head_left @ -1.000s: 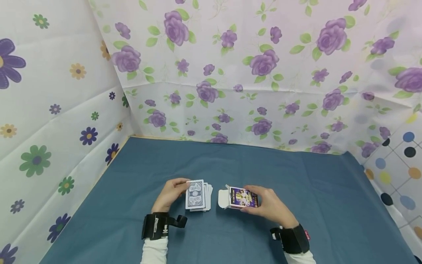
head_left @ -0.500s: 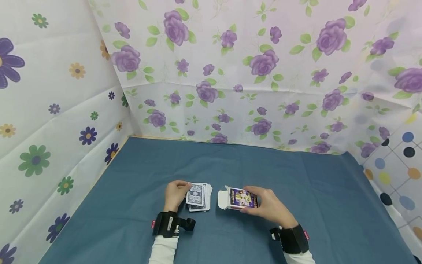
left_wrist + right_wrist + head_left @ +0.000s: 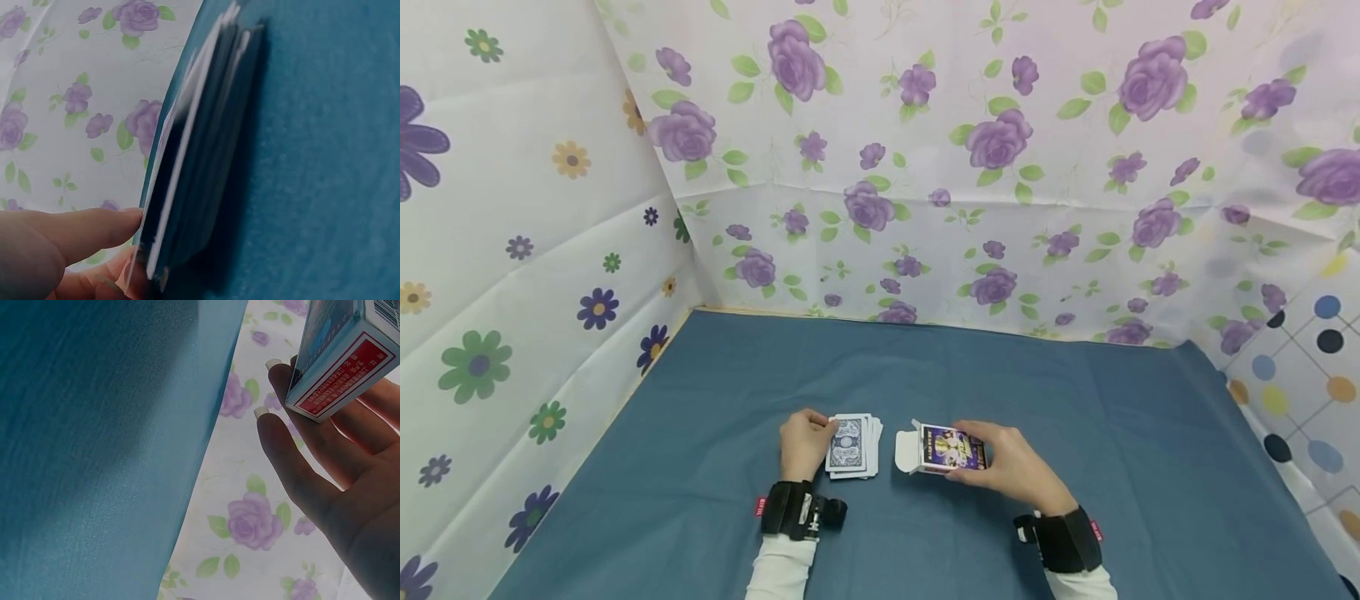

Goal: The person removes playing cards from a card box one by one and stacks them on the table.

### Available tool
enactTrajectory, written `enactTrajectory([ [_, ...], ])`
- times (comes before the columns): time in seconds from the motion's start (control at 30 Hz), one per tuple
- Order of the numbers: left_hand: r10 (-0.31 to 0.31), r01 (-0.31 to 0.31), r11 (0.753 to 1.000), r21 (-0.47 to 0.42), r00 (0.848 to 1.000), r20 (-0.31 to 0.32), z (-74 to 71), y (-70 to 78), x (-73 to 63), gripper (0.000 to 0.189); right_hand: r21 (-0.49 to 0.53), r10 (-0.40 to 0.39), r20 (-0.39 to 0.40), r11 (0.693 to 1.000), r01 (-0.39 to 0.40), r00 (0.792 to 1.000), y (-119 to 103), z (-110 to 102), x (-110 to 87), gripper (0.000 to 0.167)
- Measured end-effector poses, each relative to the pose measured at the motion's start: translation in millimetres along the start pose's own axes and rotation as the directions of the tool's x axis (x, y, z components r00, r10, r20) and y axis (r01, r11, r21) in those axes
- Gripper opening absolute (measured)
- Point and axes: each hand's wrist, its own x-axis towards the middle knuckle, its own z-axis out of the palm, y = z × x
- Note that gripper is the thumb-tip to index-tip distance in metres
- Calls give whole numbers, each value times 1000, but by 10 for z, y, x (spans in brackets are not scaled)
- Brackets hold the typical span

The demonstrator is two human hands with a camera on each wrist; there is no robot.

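A loose pile of playing cards (image 3: 874,454) lies face down on the blue cloth, its edges uneven. The left hand (image 3: 804,443) is at the pile's upper left corner and pinches the top card (image 3: 847,443) between thumb and fingers. In the left wrist view that card (image 3: 164,140) stands slightly apart from the pile (image 3: 203,181) at the pinched end. To the right, the right hand (image 3: 1017,468) grips a purple and gold card box (image 3: 953,450), its white flap (image 3: 907,452) hanging out toward the pile. A red label (image 3: 344,376) shows on the box's end in the right wrist view.
Blue cloth (image 3: 925,367) covers the table. Floral sheets (image 3: 940,200) rise behind it and at the left (image 3: 535,333), and a dotted sheet (image 3: 1300,400) hangs at the right. Black straps (image 3: 792,510) are on both wrists.
The left hand has shifted right and turned at the wrist. The card in its fingers has come down onto the pile, nearly lined up with it. The right hand and box hold still.
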Motion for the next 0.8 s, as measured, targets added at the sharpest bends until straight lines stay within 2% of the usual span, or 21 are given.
enactTrajectory([
  [0.23, -8, 8, 1000, 17, 1000, -1, 2, 4, 5, 14, -7, -7, 16, 1000, 8, 1000, -4, 11, 7, 74],
  [0.37, 21, -21, 999, 47, 1000, -3, -15, 11, -10, 16, 0, 2, 25, 1000, -2, 1000, -3, 15, 9, 76],
  [0.43, 77, -75, 993, 94, 997, -11, 14, -83, 25, 22, 3, 5, 25, 1000, -5, 1000, -1, 19, 6, 76],
  [0.53, 176, -172, 967, 187, 984, -4, 105, -299, 139, 32, 0, 2, 23, 1000, -2, 1000, -3, 20, 3, 75],
  [0.57, 224, -221, 954, 203, 975, 9, 126, -344, 167, 35, -2, 1, 22, 1000, -1, 1000, -4, 19, 3, 75],
  [0.63, 293, -300, 938, 175, 954, 64, 104, -265, 137, 35, -7, -1, 21, 1000, 2, 1000, -6, 14, 4, 74],
  [0.7, 342, -357, 931, 74, 925, 164, 14, 1, 27, 29, -1, 1, 22, 1000, -1, 1000, -12, 7, 3, 74],
  [0.77, 367, -374, 927, -30, 887, 281, -63, 315, -116, 23, 8, -2, 21, 1000, 1, 1000, -17, 0, 2, 74],
  [0.8, 362, -360, 930, -71, 867, 344, -84, 462, -183, 21, 15, -4, 19, 1000, 3, 1000, -20, -4, 1, 73],
])
